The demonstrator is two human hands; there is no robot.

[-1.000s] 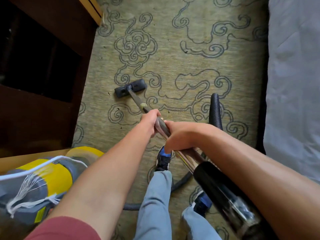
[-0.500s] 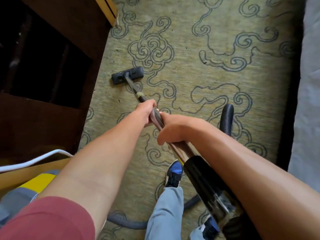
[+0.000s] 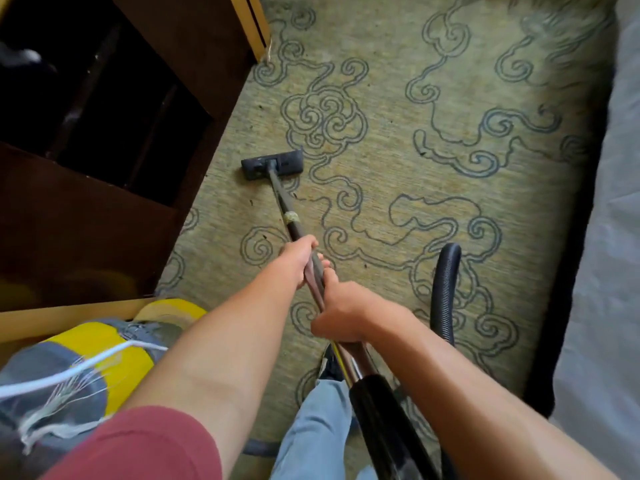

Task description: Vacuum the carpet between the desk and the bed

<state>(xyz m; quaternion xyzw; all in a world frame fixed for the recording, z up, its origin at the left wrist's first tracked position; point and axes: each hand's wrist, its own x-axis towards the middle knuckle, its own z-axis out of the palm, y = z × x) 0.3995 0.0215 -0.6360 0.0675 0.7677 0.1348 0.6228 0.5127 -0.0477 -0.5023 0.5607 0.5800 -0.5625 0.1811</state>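
Olive carpet (image 3: 398, 174) with grey-blue swirl pattern fills frame centre. Dark vacuum wand (image 3: 289, 216) runs diagonally from lower centre; flat black floor head (image 3: 272, 164) rests on carpet, upper centre-left. Left hand (image 3: 298, 263) and right hand (image 3: 341, 315) both clamped on wand.

Cardboard box (image 3: 52, 317) and white cord (image 3: 69, 374) at left

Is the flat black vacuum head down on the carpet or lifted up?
Down. The vacuum head lies flat on the carpet with no gap showing, while both hands, left and right, grip the wand.
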